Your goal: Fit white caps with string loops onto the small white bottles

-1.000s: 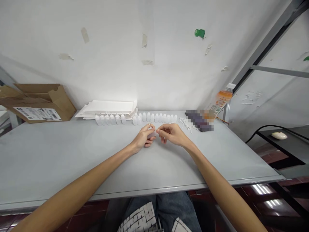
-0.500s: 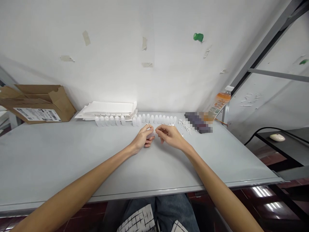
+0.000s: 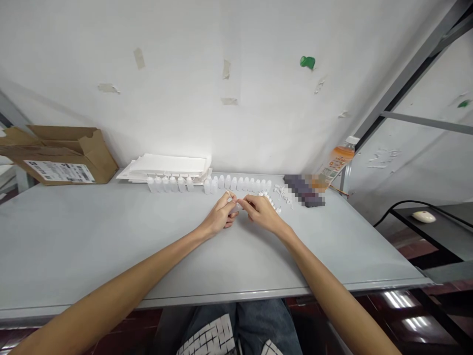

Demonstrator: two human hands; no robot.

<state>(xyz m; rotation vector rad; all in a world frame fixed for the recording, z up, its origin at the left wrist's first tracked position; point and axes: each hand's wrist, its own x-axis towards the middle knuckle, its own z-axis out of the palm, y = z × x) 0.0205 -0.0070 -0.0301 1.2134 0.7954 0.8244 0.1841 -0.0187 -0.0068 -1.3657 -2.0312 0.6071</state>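
In front of the rows of bottles, my left hand [image 3: 218,217] is closed around a small translucent squeeze bottle [image 3: 235,209], mostly hidden by the fingers. A thin white strip [image 3: 229,194] sticks up at its thumb and forefinger. My right hand [image 3: 260,212] meets it from the right, thumb and forefinger pinched at the bottle's end; what lies in that pinch is too small to make out. Behind are bottles without tips [image 3: 246,184] in a row, and on the left several bottles with thin-tipped tops [image 3: 173,184]. Small white tip pieces [image 3: 271,201] lie beyond my right hand.
White strap-like pieces [image 3: 284,195] lie loose by a blurred dark object [image 3: 303,190]. A bottle of orange drink [image 3: 337,165] leans at the back right. White sheets [image 3: 166,165] are stacked against the wall, and an open cardboard box [image 3: 70,158] stands far left.
My right hand has moved in against the bottle, its fingers closing together at the end. My left hand keeps its hold. The whole view has shifted slightly.
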